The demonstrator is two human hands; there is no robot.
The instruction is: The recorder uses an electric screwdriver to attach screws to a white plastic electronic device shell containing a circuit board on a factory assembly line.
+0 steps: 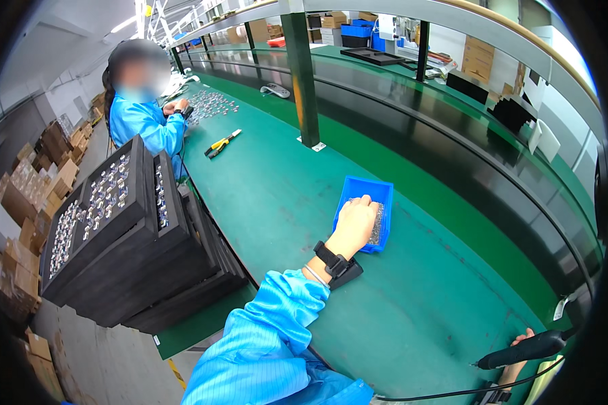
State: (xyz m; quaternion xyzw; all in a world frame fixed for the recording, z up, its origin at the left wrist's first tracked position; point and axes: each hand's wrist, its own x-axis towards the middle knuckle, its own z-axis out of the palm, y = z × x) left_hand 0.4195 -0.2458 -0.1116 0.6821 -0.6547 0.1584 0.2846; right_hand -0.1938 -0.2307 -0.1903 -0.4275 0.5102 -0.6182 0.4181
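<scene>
My left hand (358, 219) reaches down into a small blue bin (348, 190) on the green bench. Loose small metal pieces, which look like screws (377, 226), fill the bin's floor. The fingers are bent together among them, and the fingertips are hidden. A black strap circles that wrist, with a dark block beside it. At the lower right edge, my right hand (520, 337) is partly covered by a black electric screwdriver (523, 349), with fingers showing past its body. The tool lies sideways, its tip toward the left.
Black foam trays (105, 196) holding small metal parts are stacked at the left. A yellow-and-black cutter (221, 144) lies on the green bench (263, 182). Ahead, a person in blue (138, 125) handles scattered parts. A green post (300, 81) stands beside the dark conveyor; a cable (452, 393) crosses below.
</scene>
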